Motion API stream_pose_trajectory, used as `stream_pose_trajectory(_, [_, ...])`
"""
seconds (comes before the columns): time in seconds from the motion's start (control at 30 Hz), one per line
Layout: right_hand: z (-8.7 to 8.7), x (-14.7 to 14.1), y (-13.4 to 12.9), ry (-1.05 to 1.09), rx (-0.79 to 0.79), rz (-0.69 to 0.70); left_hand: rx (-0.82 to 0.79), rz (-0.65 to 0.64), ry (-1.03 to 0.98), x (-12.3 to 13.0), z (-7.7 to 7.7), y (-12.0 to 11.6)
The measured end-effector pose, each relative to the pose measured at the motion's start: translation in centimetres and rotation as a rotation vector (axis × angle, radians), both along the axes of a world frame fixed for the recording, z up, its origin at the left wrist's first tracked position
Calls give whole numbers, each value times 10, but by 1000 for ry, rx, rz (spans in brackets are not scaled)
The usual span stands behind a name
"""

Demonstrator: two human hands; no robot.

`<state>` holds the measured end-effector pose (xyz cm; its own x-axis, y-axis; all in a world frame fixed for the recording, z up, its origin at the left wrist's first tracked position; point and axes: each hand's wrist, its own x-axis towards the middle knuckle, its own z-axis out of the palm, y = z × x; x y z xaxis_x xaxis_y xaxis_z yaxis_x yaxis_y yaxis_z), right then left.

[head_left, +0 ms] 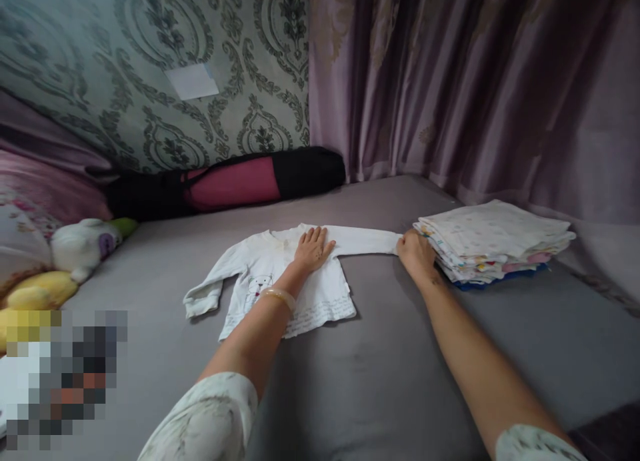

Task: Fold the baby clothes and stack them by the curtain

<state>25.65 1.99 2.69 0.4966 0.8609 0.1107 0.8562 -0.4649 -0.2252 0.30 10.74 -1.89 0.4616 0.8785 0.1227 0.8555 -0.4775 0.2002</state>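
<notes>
A small white long-sleeved shirt (320, 294) lies spread on the grey bed sheet (380, 381), a bear drawing on its front and rows of print along the hem. My left hand (314, 248) rests flat on the shirt's upper chest, fingers stretched out. At the far end of the sleeve on the right, my right hand (416, 251) is closed on the cuff, and that sleeve is drawn out straight. The other sleeve bends down loosely at the left. My left forearm hides part of the shirt's lower front.
Just right of my right hand is a stack of folded cloths (495, 238). A long black and pink bag (235, 184) lies along the wall. Plush toys (80, 244) sit at the left, near a blurred-out patch (65, 374). Purple curtains (450, 81) hang behind.
</notes>
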Motion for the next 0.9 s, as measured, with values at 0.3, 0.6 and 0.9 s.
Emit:
stream_pose_trajectory(0.3, [-4,-4,0,-53,49,-30,-13,19,-7,2,3,-2])
stream_pose_trajectory(0.6, [-7,6,8,100,93,-55,-14,12,-22,0,1,-1])
stream_pose_trajectory(0.9, [-24,15,17,168,291,161,-14,15,-36,1,3,-2])
